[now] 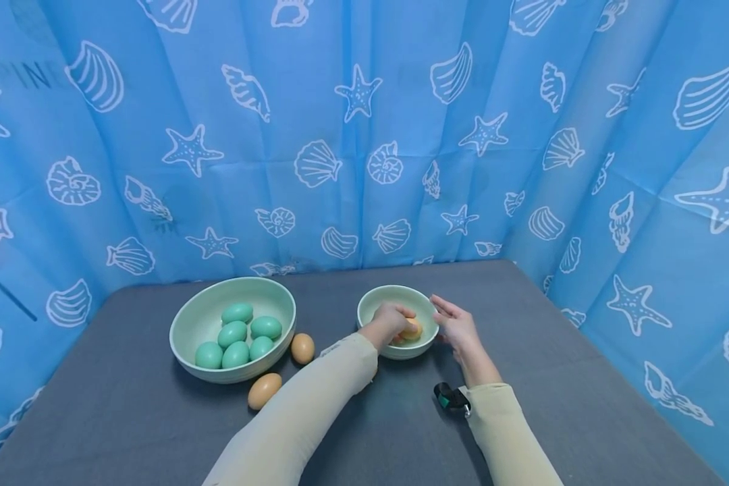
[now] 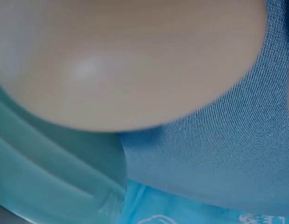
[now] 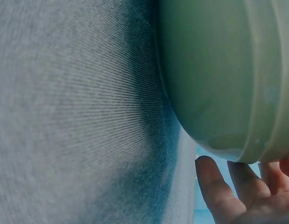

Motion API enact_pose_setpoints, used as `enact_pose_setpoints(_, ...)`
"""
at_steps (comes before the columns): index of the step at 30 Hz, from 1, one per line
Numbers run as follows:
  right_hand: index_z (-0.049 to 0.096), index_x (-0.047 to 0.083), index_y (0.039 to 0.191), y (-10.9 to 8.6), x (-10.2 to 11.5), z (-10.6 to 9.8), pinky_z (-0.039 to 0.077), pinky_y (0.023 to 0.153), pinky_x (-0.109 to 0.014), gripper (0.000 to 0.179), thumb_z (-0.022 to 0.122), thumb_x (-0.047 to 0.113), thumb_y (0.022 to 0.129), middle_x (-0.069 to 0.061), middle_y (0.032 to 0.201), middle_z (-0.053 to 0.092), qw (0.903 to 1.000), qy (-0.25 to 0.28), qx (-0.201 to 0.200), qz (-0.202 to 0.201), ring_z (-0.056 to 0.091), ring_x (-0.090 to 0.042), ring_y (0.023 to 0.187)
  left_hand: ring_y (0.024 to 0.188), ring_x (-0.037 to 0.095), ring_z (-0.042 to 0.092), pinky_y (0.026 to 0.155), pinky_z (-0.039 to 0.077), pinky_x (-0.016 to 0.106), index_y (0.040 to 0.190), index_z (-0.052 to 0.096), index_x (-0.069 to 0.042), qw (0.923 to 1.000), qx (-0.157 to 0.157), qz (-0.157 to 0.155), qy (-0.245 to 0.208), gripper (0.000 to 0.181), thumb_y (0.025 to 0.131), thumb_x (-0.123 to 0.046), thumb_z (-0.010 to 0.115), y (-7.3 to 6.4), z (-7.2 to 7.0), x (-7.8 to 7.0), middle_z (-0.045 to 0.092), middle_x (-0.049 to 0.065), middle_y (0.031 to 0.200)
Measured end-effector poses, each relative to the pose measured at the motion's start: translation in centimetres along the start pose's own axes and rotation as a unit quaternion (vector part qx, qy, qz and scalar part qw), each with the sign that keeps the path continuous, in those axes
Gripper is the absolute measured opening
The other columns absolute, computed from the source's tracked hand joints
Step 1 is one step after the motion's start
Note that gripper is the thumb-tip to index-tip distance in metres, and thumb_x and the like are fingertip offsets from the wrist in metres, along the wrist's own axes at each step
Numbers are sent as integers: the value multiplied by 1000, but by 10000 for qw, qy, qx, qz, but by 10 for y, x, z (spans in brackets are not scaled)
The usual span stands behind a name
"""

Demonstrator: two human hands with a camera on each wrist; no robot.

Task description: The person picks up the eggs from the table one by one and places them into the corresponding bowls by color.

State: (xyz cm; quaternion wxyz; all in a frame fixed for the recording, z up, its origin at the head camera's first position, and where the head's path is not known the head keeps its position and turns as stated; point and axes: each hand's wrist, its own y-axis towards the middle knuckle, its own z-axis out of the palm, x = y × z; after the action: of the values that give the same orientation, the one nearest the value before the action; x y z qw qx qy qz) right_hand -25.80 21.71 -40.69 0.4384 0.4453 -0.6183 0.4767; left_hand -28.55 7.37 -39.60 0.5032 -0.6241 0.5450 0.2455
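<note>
My left hand (image 1: 393, 320) reaches over the near left rim into a small pale-green bowl (image 1: 395, 291), its fingers curled round a brown egg (image 1: 412, 329) low inside. My right hand (image 1: 458, 329) is at the bowl's right side, fingers extended against its outer wall. In the right wrist view those fingers (image 3: 214, 186) touch the ridged outside of the bowl (image 3: 209, 79). A smooth tan egg (image 2: 135, 70) fills much of the left wrist view, close to the camera; the left fingers are hidden there.
A larger pale-green bowl (image 1: 185, 320) at the left holds several green eggs (image 1: 233, 333). Beside it lie a brown egg (image 1: 302, 348) and another brown egg (image 1: 264, 391), near my left sleeve (image 1: 316, 405). Behind the grey-covered table (image 1: 401, 439) hangs a blue shell-patterned curtain (image 1: 352, 135).
</note>
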Motion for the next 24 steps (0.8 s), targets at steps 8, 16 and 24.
enact_pose_setpoints(8, 41, 8, 154, 2, -1, 0, 37, 113, -60, 47, 41, 4, 107, -13, 159, 36, 9999, 108, -39, -7, 32, -35, 148, 59, 17, 56, 55, 49, 24, 124, 72, -11, 9998, 34, -30, 218, 36, 89, -9, 75, -5, -3, -5, 70, 10, 111)
enact_pose_setpoints(16, 39, 7, 154, 8, 1, 4, 43, 111, -52, 47, 39, 3, 107, -13, 159, 37, 9999, 35, -29, -129, 34, -34, 147, 90, 30, 68, 81, 59, 38, 139, 59, -8, 9995, 204, -138, 219, 50, 91, -8, 73, -15, -18, -15, 62, 15, 127)
enact_pose_setpoints(24, 41, 4, 153, 16, 5, 6, 32, 120, -46, 46, 40, 2, 107, -16, 156, 41, 9996, 25, -109, -240, 35, -33, 147, 112, 42, 66, 95, 56, 46, 140, 57, -4, 9975, 278, 232, -610, 50, 92, -3, 70, -32, -41, -9, 54, 22, 141)
